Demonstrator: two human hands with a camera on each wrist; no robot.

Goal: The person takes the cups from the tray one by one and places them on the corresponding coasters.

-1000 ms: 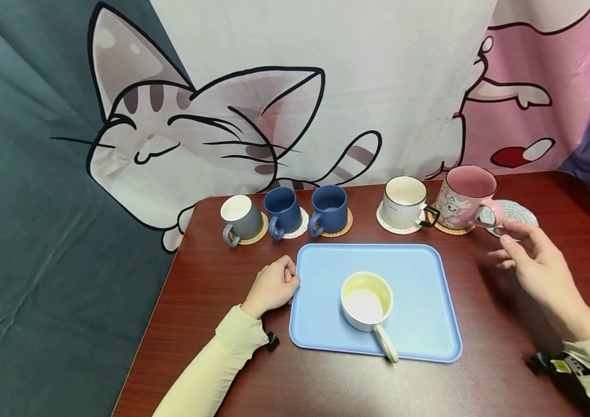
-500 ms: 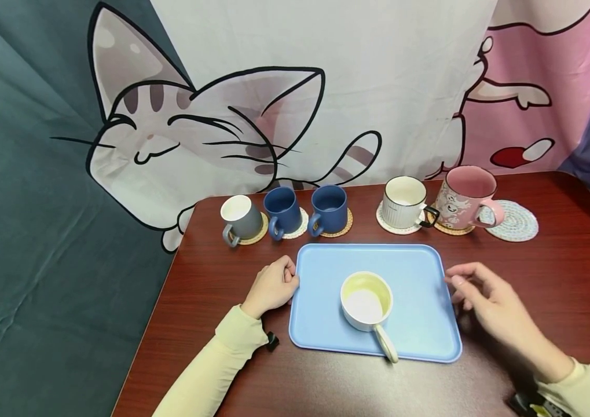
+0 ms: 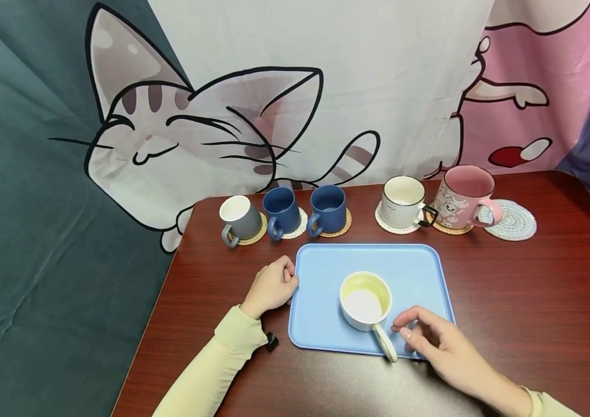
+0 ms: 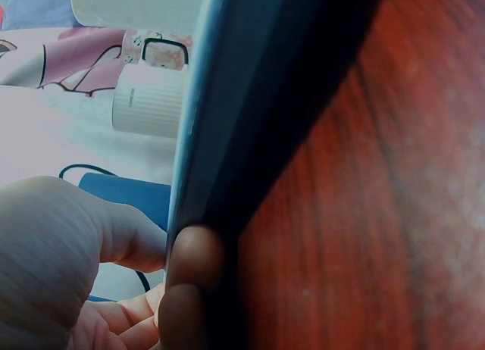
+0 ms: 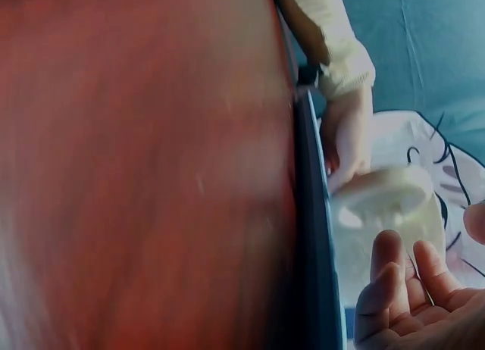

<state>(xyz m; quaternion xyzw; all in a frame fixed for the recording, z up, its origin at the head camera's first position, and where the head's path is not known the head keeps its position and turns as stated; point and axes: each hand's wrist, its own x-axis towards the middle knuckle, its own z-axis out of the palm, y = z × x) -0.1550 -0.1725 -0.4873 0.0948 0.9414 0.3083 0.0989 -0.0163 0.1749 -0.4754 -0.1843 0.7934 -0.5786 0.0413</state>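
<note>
A blue tray (image 3: 321, 263) lies on the table, bearing a white cup (image 3: 366, 318) with a pale yellow inside. The cup's long handle (image 3: 385, 343) points toward the tray's front edge. My left hand (image 3: 270, 286) pinches the tray's left rim; in the left wrist view its thumb (image 4: 135, 240) is on the upper side and its fingers (image 4: 197, 263) are below. My right hand (image 3: 443, 347) is over the tray's front right corner, fingers loosely bent, fingertips just right of the cup handle. Nothing is between them. In the right wrist view the cup (image 5: 386, 214) appears beyond these fingers.
Along the back stand a grey mug (image 3: 242, 219), two blue mugs (image 3: 281, 209), a white ribbed mug (image 3: 401, 208) with a black handle, and a pink mug (image 3: 464, 197), each on a coaster. A pale woven coaster (image 3: 515, 220) lies at right. A printed curtain (image 3: 211, 145) hangs behind the table.
My right hand has moved from beside the pink mug's handle, down and left past the tray's right edge, to the cup's handle. The left hand keeps its place on the tray.
</note>
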